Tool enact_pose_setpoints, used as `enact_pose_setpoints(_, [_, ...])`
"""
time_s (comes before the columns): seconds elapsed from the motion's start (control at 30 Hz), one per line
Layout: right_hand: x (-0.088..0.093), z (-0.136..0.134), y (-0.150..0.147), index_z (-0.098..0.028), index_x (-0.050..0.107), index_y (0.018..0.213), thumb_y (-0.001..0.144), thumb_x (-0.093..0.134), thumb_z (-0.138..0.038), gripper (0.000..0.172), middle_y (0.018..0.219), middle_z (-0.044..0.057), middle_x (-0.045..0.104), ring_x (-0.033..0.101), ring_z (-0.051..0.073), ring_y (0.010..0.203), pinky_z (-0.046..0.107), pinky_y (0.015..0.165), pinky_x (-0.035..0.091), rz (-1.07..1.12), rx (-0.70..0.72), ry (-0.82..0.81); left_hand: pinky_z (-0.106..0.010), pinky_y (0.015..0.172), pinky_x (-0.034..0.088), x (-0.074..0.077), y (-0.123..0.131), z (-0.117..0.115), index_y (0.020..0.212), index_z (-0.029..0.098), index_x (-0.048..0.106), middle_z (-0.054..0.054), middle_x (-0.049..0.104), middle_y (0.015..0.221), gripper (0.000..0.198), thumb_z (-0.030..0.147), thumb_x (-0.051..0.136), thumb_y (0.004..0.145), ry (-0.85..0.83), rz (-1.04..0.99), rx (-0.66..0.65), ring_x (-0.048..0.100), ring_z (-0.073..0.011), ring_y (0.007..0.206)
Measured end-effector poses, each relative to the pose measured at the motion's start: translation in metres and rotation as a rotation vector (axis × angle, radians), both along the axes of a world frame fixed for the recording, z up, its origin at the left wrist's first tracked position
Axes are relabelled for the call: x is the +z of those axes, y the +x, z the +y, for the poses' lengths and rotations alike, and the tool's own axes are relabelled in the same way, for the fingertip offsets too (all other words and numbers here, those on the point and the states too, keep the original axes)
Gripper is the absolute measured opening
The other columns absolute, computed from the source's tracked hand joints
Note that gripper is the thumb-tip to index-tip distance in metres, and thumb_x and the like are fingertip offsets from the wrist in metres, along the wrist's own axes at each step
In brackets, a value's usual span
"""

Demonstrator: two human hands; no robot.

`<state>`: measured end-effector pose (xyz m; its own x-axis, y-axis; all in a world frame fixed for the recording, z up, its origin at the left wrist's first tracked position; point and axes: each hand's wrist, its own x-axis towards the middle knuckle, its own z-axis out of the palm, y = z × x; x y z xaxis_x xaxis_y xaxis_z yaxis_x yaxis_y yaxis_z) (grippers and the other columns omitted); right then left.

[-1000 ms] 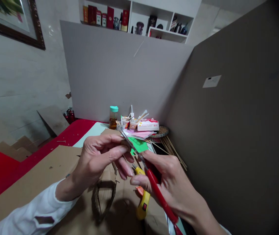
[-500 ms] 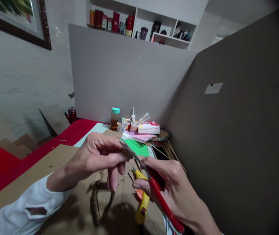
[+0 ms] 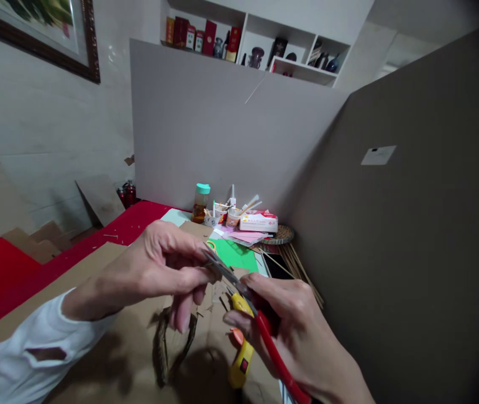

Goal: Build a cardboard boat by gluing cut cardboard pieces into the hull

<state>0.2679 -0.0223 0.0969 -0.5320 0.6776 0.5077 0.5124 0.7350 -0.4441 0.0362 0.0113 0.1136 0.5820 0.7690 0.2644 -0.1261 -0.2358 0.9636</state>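
My right hand (image 3: 302, 325) grips a pair of scissors (image 3: 276, 354) with red handles. Their metal blades point up and left, to the fingertips of my left hand (image 3: 159, 272). Thumb and index finger of that left hand are pinched together at the blades; what lies between them is too small to make out. A small yellow loop (image 3: 211, 246) shows just past those fingertips. Below, a bent loop of dark brown twig-like strands (image 3: 162, 348) rests on the cardboard (image 3: 138, 359). Under the scissors lies a yellow glue gun (image 3: 239, 367) with a red switch, beside a small orange piece (image 3: 236, 335).
At the back stand a jar with a teal lid (image 3: 201, 205), paper cups of sticks (image 3: 233, 217) and a white-and-red tissue pack (image 3: 259, 224). Green paper (image 3: 237, 253) lies before them. Thin sticks (image 3: 307, 275) lean along the grey right panel (image 3: 411, 241). Red cloth (image 3: 138, 216) edges the left.
The view has shifted slightly, so the background sits further right. Both hands stay together at the scissor blades, my left hand a little further left. The yellow loop now shows past the left fingertips.
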Motion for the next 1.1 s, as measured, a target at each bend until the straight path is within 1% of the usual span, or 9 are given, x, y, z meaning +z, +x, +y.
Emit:
enact_pose_setpoints(0.13, [0.002,-0.002,-0.001,-0.019,0.057,0.085,0.093,0.069,-0.03,0.018,0.068,-0.005,0.044,0.034,0.012,0.061,0.026,0.057,0.03,-0.021,-0.009,-0.003,-0.014,0.036,0.049,-0.001,0.0,-0.002,0.08,0.025,0.082,-0.001,0.073,0.06,0.021,0.015,0.066,0.088,0.005,0.023,-0.023,0.07,-0.017,0.038])
enact_pose_setpoints(0.3, [0.002,-0.001,-0.001,-0.022,0.041,0.076,0.091,0.058,-0.018,0.024,0.065,-0.006,0.036,0.027,0.012,0.058,0.026,0.054,0.025,-0.031,-0.004,0.026,-0.013,0.036,0.047,0.0,-0.002,-0.002,0.079,0.024,0.082,0.001,0.072,0.06,0.022,0.013,0.065,0.086,-0.01,0.029,-0.059,0.071,-0.0168,0.04])
enact_pose_setpoints(0.47, [-0.007,0.003,0.0,-0.022,0.042,0.08,0.084,0.054,-0.007,0.019,0.067,-0.005,0.041,0.03,0.011,0.057,0.025,0.055,0.026,-0.04,0.02,0.116,-0.013,0.034,0.045,0.004,-0.002,-0.002,0.077,0.021,0.081,0.0,0.072,0.057,0.015,0.016,0.069,0.083,-0.091,0.046,-0.053,0.07,-0.0168,0.038])
enact_pose_setpoints(0.57, [-0.011,0.005,0.002,-0.021,0.045,0.081,0.083,0.05,-0.003,0.018,0.067,-0.004,0.045,0.035,0.011,0.056,0.025,0.054,0.027,-0.048,0.009,0.171,-0.013,0.033,0.044,0.008,-0.003,-0.004,0.072,0.02,0.08,0.0,0.072,0.056,0.014,0.017,0.07,0.081,-0.121,0.049,-0.004,0.068,-0.016,0.036])
enact_pose_setpoints(0.67, [-0.011,0.007,0.004,-0.022,0.043,0.079,0.085,0.051,-0.006,0.018,0.067,-0.005,0.045,0.035,0.01,0.055,0.023,0.054,0.028,-0.022,-0.008,0.193,-0.015,0.033,0.046,0.011,-0.004,-0.008,0.076,0.022,0.082,0.001,0.072,0.054,0.012,0.016,0.072,0.078,-0.129,0.019,0.075,0.067,-0.0165,0.035])
enact_pose_setpoints(0.77, [-0.009,0.013,0.004,-0.023,0.038,0.075,0.093,0.052,-0.016,0.024,0.062,-0.007,0.04,0.031,0.009,0.052,0.021,0.052,0.028,0.037,-0.102,0.174,-0.014,0.034,0.046,0.012,-0.004,-0.01,0.072,0.02,0.08,-0.001,0.073,0.055,0.009,0.015,0.073,0.076,-0.139,0.019,0.072,0.068,-0.0171,0.035])
enact_pose_setpoints(0.9, [-0.011,0.028,0.01,-0.023,0.039,0.074,0.098,0.051,-0.032,0.028,0.06,-0.006,0.041,0.032,0.011,0.053,0.023,0.054,0.03,-0.086,-0.345,0.072,-0.014,0.035,0.046,0.01,-0.005,-0.009,0.073,0.02,0.077,-0.001,0.073,0.057,0.011,0.017,0.072,0.082,-0.136,0.024,0.011,0.068,-0.017,0.036])
enact_pose_setpoints(1.03, [-0.018,0.046,0.027,-0.02,0.058,0.091,0.094,0.06,-0.03,0.011,0.068,0.0,0.057,0.048,0.016,0.058,0.027,0.058,0.034,-0.209,-0.478,0.004,-0.016,0.034,0.047,0.012,-0.008,-0.008,0.075,0.02,0.076,-0.003,0.074,0.059,0.01,0.019,0.071,0.084,-0.15,0.041,0.0,0.067,-0.0183,0.034])
enact_pose_setpoints(1.1, [-0.023,0.055,0.036,-0.017,0.063,0.102,0.091,0.063,-0.023,0.012,0.079,0.006,0.067,0.058,0.02,0.066,0.029,0.062,0.037,-0.276,-0.536,-0.026,-0.018,0.033,0.047,0.013,-0.009,-0.007,0.075,0.02,0.076,-0.004,0.074,0.061,0.011,0.021,0.072,0.085,-0.157,0.069,0.003,0.067,-0.019,0.034])
